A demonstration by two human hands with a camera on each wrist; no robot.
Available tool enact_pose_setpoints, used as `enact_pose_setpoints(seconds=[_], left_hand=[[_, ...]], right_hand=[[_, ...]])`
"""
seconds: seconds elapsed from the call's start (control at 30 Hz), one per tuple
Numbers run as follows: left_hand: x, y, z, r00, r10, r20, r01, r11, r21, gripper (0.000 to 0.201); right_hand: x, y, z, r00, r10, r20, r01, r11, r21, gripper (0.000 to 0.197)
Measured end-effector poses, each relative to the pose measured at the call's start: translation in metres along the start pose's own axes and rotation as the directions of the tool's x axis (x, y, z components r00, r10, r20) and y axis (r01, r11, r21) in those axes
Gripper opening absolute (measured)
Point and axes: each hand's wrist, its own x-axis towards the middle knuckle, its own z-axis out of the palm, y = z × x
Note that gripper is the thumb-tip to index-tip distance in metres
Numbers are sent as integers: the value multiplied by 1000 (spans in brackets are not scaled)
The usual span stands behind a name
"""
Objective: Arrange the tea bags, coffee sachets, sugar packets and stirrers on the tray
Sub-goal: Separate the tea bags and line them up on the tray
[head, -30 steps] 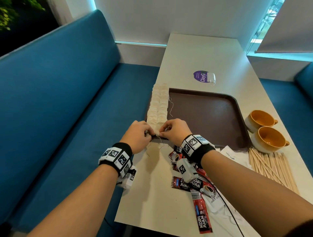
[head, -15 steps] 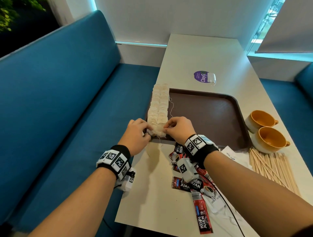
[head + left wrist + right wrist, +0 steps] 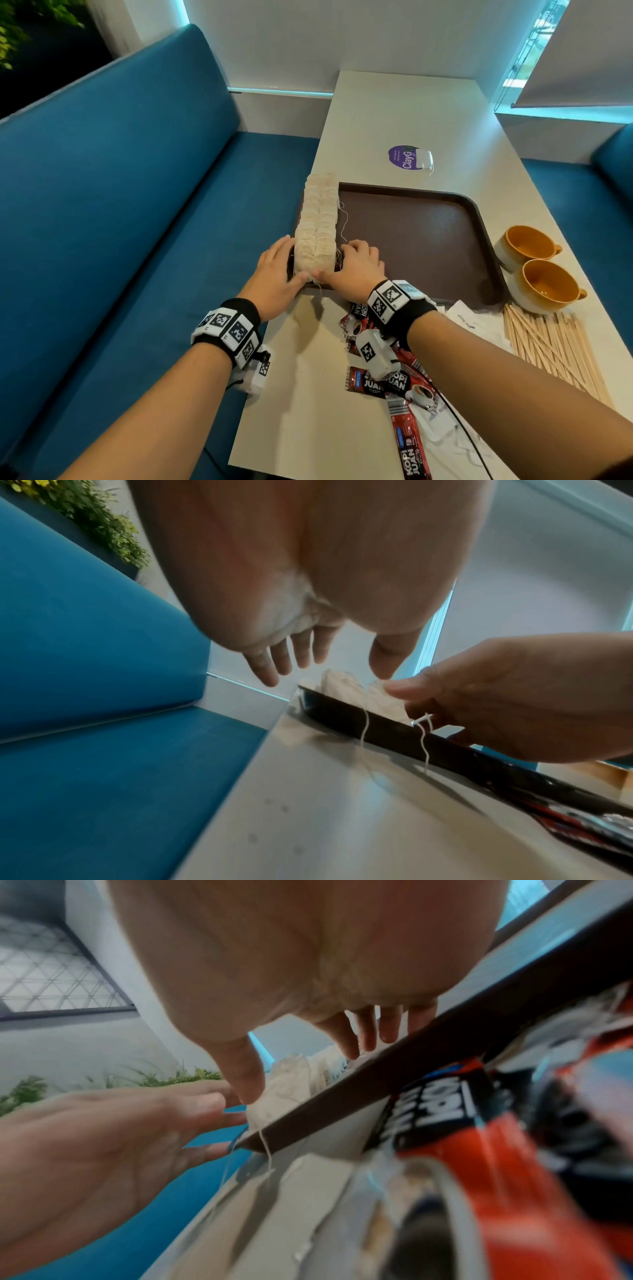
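Change since a second ago: both hands have let go of their pinch at the near end of the tea-bag row and opened out to flank it.

Item 1, tea bags (image 3: 317, 224): a long double row standing on edge along the 9 o'clock edge of the brown tray (image 3: 421, 240), strings trailing over the near rim onto the table (image 3: 308, 394).

Item 2, my left hand (image 3: 275, 275): fingers straight and spread, pressed against the row's outer side, thumb at its near end; it holds nothing.

Item 3, my right hand (image 3: 356, 267): fingers loosely extended against the row's inner side, thumb meeting the left thumb at the near end; nothing gripped.

Item 4, coffee sachets (image 3: 394, 383): a red and black scatter on the table at 6 o'clock of the tray.

Item 5, sugar packets (image 3: 469, 317): white, at 5 o'clock of the tray, partly under my right forearm.

Item 6, stirrers (image 3: 548, 346): wooden, a loose sheaf at 4 o'clock, beside two yellow cups (image 3: 534, 267).

Step in hand, as I judge it: squaring up the tea-bag row. Next calls for releasing it without toppling it, then gathering the sachets.
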Motion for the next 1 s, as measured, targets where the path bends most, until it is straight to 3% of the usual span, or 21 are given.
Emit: enact_pose_setpoints(seconds=[0.17, 0.27, 0.4, 0.53, 0.73, 1.0], left_hand=[[1, 4, 4, 986, -20, 163, 34, 996, -82, 69], [1, 3, 2, 985, -40, 168, 59, 992, -109, 67], [4, -4, -2, 984, -67, 167, 79, 995, -65, 75], [12, -3, -8, 987, -54, 154, 55, 998, 0, 86], [22, 6, -15, 989, -65, 131, 55, 995, 84, 61], [32, 11, -14, 983, -98, 157, 71, 982, 173, 45]], right_hand=[[0, -7, 8, 994, -21, 105, 15, 998, 53, 94], [0, -11, 3, 988, -18, 155, 7, 998, 68, 92], [15, -12, -18, 985, 67, 162, -87, 989, 116, 72], [46, -16, -36, 983, 129, 130, -137, 989, 50, 56], [87, -26, -40, 977, 160, 140, -155, 987, -46, 42], [103, -31, -34, 973, 194, 129, -188, 981, -52, 45]])
